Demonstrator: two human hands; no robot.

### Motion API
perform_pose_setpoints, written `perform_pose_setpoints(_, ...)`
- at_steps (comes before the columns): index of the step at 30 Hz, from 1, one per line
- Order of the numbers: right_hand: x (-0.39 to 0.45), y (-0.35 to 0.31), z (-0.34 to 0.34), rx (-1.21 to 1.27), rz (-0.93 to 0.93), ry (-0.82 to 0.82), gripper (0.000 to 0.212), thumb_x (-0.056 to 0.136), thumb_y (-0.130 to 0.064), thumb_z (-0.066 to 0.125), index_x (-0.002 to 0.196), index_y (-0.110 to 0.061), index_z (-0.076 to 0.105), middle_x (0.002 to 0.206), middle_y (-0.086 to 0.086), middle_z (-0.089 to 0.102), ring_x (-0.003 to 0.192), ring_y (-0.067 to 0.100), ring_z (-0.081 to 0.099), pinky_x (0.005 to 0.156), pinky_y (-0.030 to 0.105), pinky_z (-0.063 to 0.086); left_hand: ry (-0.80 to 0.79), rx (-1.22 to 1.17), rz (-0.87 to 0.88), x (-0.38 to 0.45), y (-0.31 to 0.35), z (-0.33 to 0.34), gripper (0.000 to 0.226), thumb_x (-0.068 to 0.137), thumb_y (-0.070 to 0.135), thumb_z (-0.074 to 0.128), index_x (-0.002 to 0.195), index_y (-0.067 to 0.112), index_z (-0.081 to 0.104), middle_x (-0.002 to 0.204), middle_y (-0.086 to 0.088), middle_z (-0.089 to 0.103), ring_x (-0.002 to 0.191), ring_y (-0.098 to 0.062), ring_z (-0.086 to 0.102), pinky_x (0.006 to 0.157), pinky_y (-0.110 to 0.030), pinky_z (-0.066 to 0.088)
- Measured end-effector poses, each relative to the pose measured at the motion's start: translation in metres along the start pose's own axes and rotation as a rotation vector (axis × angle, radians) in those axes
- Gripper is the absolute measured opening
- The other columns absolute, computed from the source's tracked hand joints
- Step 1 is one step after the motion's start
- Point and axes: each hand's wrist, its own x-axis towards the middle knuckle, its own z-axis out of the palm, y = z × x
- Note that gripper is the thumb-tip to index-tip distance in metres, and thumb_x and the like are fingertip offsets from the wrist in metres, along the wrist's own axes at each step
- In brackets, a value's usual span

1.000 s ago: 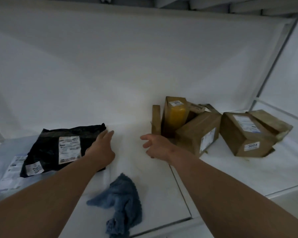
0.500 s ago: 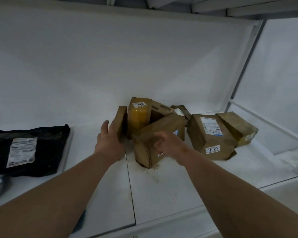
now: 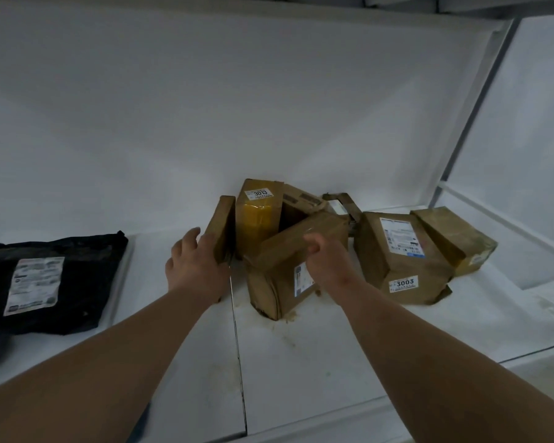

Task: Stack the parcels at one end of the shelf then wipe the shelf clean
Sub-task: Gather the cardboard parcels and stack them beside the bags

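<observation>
Both hands are in among the cardboard parcels now, clustered toward the right half of the white shelf [image 3: 301, 362]. The left hand [image 3: 197, 266] lies with straight fingers flat against the thin flat parcel [image 3: 221, 228] that stands on edge, touching it rather than gripping. The right hand [image 3: 325, 262] has its fingers curling over the top edge of the tilted box [image 3: 285, 273], and whether the grip has closed I cannot tell from here. That box looks stiff but scuffed, its lower corner crumpled, so the better hold is probably along the firm top edge and a side face, not the soft corner. Behind it stands a tall parcel [image 3: 258, 219] wrapped in glossy tape, likely slippery, its sticker reading 3013. To the right sits a larger box [image 3: 400, 260] with a printed shipping label too small to read and a sticker reading 3003, and a smaller box [image 3: 454, 241] leans against it. Well apart on the left lies a black plastic mailer [image 3: 77, 276], soft and floppy by the look of it, its label unreadable. Brown grit marks the shelf beneath the tilted box, so the wiping is yet to come.
</observation>
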Motion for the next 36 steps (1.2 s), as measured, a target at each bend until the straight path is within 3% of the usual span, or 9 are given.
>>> perform_pose_setpoints(5,0.002,0.000,0.006,-0.054,0.002,-0.018,0.027,0.098,-0.020,0.050,0.123,-0.017,0.059,0.105,0.007,0.066,0.097,0.021,0.064,0.090,0.042,0.055,-0.039,0.000,-0.047,0.014,0.010,0.003,0.071,0.087,0.041,0.059,0.148,0.028,0.026,0.158,-0.003,0.019,0.143,-0.031,0.020,0.112,-0.052,0.025)
perform_pose_setpoints(9,0.000,0.007,0.006,-0.004,0.016,-0.014,0.037,0.097,-0.019,0.051,0.134,-0.020,0.053,0.120,0.004,0.063,0.108,0.019,0.060,0.092,0.034,0.050,-0.188,-0.168,-0.219,0.024,-0.007,0.007,0.078,0.083,0.045,0.067,0.145,0.019,0.029,0.143,-0.014,0.039,0.125,-0.037,0.045,0.096,-0.048,0.045)
perform_pose_setpoints(11,0.001,0.011,0.005,0.012,0.033,0.002,0.040,0.097,-0.019,0.052,0.136,-0.022,0.051,0.120,0.004,0.062,0.106,0.019,0.060,0.091,0.035,0.052,-0.241,-0.266,-0.242,0.023,-0.014,0.011,0.060,0.085,0.037,0.068,0.134,0.012,0.043,0.117,-0.015,0.057,0.103,-0.035,0.057,0.081,-0.041,0.050)
perform_pose_setpoints(13,0.002,0.014,0.003,0.039,0.064,0.017,0.040,0.096,-0.020,0.051,0.135,-0.023,0.052,0.117,0.004,0.064,0.103,0.020,0.062,0.091,0.041,0.054,-0.249,-0.254,-0.221,0.021,-0.016,0.014,0.039,0.086,0.032,0.066,0.116,0.011,0.055,0.093,-0.011,0.061,0.087,-0.033,0.061,0.078,-0.041,0.054)
perform_pose_setpoints(16,0.004,0.011,0.004,0.056,0.069,0.036,0.037,0.096,-0.019,0.050,0.133,-0.021,0.054,0.116,0.005,0.064,0.103,0.021,0.062,0.091,0.042,0.054,-0.186,-0.258,-0.250,0.021,-0.018,0.014,0.026,0.087,0.029,0.064,0.102,0.009,0.058,0.084,-0.012,0.061,0.080,-0.034,0.063,0.079,-0.046,0.057)
perform_pose_setpoints(21,0.006,-0.003,0.014,0.060,-0.004,0.084,0.036,0.096,-0.018,0.049,0.131,-0.019,0.055,0.120,0.006,0.064,0.105,0.021,0.061,0.089,0.038,0.053,-0.064,-0.635,-0.431,0.021,-0.032,0.009,0.017,0.088,0.023,0.062,0.092,0.007,0.060,0.086,-0.016,0.066,0.079,-0.033,0.067,0.078,-0.048,0.059)
perform_pose_setpoints(29,0.000,-0.036,0.038,0.141,-0.113,0.135,0.034,0.095,-0.010,0.046,0.126,-0.016,0.059,0.123,0.003,0.063,0.112,0.019,0.057,0.090,0.030,0.047,-0.102,-1.344,-0.640,0.008,-0.066,-0.033,0.011,0.094,0.014,0.056,0.104,0.008,0.058,0.099,-0.016,0.064,0.093,-0.036,0.067,0.084,-0.045,0.057)
perform_pose_setpoints(33,-0.005,-0.059,0.058,0.197,-0.125,0.064,0.028,0.097,-0.018,0.049,0.123,-0.018,0.060,0.118,0.000,0.064,0.106,0.017,0.059,0.083,0.029,0.049,-0.192,-1.577,-0.627,-0.005,-0.089,-0.053,0.025,0.094,0.012,0.052,0.118,0.006,0.057,0.112,-0.019,0.062,0.094,-0.036,0.066,0.076,-0.043,0.060)
perform_pose_setpoints(36,-0.009,-0.076,0.075,0.261,-0.070,-0.115,0.037,0.096,-0.038,0.050,0.128,-0.020,0.056,0.114,0.001,0.064,0.100,0.018,0.062,0.083,0.033,0.053,-0.303,-1.697,-0.605,-0.014,-0.103,-0.063,0.032,0.094,0.012,0.047,0.124,0.005,0.054,0.120,-0.019,0.060,0.093,-0.037,0.066,0.072,-0.045,0.060)
